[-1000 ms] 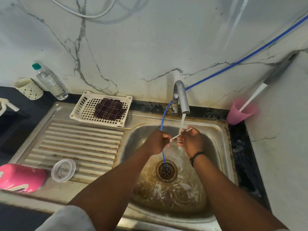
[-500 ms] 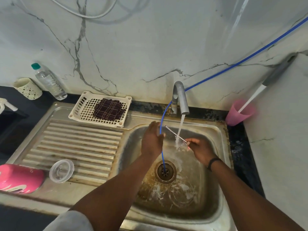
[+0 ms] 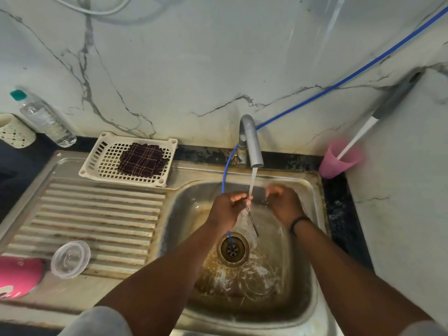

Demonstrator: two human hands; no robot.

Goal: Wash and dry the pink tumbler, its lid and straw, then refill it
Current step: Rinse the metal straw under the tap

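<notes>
The left hand (image 3: 229,207) now pinches the straw (image 3: 252,220) at its upper end, so that it hangs steeply down into the running water; half a second ago it lay nearly level, held between both hands. The right hand (image 3: 283,204) has let go and sits just beside the stream, blurred, fingers loosely curled and holding nothing that can be made out. Judgement: the straw is being rinsed along its length, and washing is not finished.

The tumbler (image 3: 19,277) lies on its side at the left edge of the draining board (image 3: 101,219), with the clear lid (image 3: 70,259) just beside it, both apart from the sink (image 3: 303,275). Drying and refilling remain.

The basin is stained around the drain (image 3: 233,249), into which a blue hose (image 3: 339,81) runs. The tap (image 3: 251,141) is running. Behind stand a white basket (image 3: 167,163) with a dark cloth (image 3: 143,160), a water bottle (image 3: 46,121) and a pink cup (image 3: 337,163) against the marble wall.
</notes>
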